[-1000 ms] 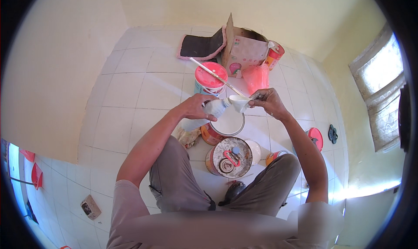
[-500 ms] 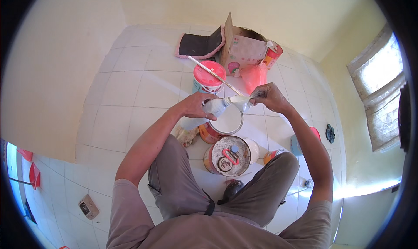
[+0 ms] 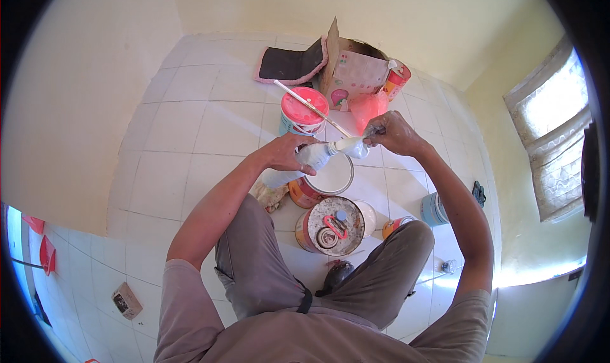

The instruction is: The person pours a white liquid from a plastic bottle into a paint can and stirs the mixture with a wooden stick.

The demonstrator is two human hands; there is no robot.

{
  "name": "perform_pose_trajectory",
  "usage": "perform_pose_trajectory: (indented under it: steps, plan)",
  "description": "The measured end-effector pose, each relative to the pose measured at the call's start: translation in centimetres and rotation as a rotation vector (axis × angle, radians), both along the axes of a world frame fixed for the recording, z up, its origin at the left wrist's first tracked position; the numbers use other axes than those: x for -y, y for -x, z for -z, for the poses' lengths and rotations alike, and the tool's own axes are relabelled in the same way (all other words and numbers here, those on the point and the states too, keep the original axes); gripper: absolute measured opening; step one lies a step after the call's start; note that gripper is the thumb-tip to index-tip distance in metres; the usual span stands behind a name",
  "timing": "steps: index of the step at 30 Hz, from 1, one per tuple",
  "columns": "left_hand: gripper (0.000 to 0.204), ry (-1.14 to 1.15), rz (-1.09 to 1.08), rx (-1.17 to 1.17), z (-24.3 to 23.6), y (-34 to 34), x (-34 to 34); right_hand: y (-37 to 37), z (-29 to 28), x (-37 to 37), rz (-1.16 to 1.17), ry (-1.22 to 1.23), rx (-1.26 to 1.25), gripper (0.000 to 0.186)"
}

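Right hand (image 3: 395, 133) raised, tilted bottle (image 3: 312, 154), pink-printed carton (image 3: 361, 73)

Bottle (image 3: 316, 154) before lidded bucket (image 3: 301, 128), box (image 3: 361, 72) behind

A whitish bottle (image 3: 315, 154) slants, mouth against white plastic (image 3: 356, 149).

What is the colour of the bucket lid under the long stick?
The bucket lid is pinkish red; it shows best in the head view.
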State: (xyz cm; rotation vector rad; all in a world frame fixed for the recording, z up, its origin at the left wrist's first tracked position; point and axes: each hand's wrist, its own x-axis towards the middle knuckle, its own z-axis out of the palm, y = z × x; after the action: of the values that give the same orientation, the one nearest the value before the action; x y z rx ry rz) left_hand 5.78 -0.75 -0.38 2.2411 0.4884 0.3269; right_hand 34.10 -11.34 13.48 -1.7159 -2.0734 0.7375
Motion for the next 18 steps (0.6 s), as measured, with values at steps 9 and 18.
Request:
perform_pose_trajectory:
  steps: [9, 18]
  plan:
    - [0.083, 0.053, -0.007, 0.024, 0.0, 0.1, 0.0, 1.6, -1.8, -0.2, -0.023, -0.009, 0.167, 0.013]
    - [0.084, 0.044, -0.010, 0.025, -0.2, 0.3, 0.1, 2.1, -2.2, -0.5, -0.021, 0.005, 0.181, 0.013]
